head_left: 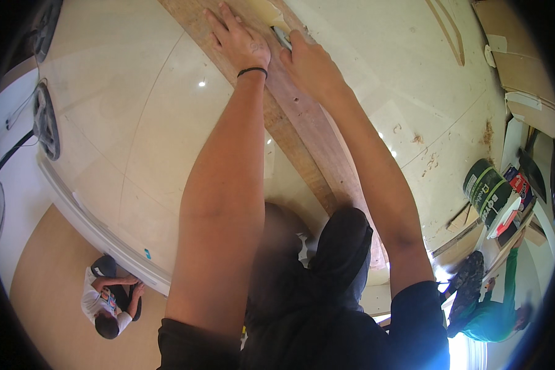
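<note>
A long reddish-brown wooden board [297,105] runs from the top of the view down toward my knees, with a narrower brown plank [296,151] along its left side. My left hand [240,44] lies flat on the wood with its fingers spread, pressing near the far end. Just right of it, my right hand [313,66] is closed around a grey utility knife [282,38], only partly visible. The knife's dark tip points up and left beside a pale yellowish patch [266,13] on the board.
Thin strips [451,34] lie on the tiled floor at upper right, and shavings [431,161] are scattered below them. Cardboard boxes [524,43] and a dark green bucket [488,192] stand at right. One person [108,299] sits at lower left; another in green [490,317] is at lower right.
</note>
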The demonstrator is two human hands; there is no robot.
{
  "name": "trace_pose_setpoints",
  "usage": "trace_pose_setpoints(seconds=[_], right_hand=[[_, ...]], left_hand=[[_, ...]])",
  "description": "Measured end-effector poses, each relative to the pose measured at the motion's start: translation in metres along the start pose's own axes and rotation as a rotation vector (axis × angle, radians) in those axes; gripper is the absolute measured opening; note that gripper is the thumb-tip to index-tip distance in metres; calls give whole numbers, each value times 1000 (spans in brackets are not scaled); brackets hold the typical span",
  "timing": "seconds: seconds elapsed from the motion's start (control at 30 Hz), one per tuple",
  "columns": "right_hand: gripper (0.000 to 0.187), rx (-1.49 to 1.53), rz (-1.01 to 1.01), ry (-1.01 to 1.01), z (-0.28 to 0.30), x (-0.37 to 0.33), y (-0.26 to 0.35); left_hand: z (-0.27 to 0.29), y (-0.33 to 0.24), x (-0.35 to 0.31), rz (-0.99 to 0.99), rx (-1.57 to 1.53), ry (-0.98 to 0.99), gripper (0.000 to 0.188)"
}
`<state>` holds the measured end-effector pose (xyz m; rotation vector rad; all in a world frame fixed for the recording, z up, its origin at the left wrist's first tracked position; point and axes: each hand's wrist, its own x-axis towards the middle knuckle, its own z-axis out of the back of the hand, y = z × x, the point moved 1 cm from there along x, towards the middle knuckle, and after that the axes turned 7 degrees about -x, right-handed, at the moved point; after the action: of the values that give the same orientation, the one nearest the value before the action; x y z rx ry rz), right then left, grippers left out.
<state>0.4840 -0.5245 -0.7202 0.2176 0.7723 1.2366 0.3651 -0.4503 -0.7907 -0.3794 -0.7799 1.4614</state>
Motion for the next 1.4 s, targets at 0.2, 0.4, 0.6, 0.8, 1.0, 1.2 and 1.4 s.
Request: trace_pose_setpoints(seconds=[0.2,0.4,0.6,0.8,1.0,1.2,1.4], right_hand=[[33,-5,5,100,11,2,3],[32,-9,-21,180,17,-4,1],[30,-89,-1,140,14,-21,-4],[27,-68,-52,218,14,-41,-15],[26,-39,-66,215,13,-97,-37],[27,-43,-133,240,2,-157,-67],[29,-104,-247,296,14,-211,-75]], left_hand=[[1,-3,0,29,2,14,48],[0,-1,2,-71,2,-45,47],[1,-3,1,-47,18,-26,48],[-1,-4,1,19,113,3,48],[-3,3,3,-77,8,-49,50],[-1,1,0,-20,-14,-13,48],[2,-7,-1,39,-16,13,48]])
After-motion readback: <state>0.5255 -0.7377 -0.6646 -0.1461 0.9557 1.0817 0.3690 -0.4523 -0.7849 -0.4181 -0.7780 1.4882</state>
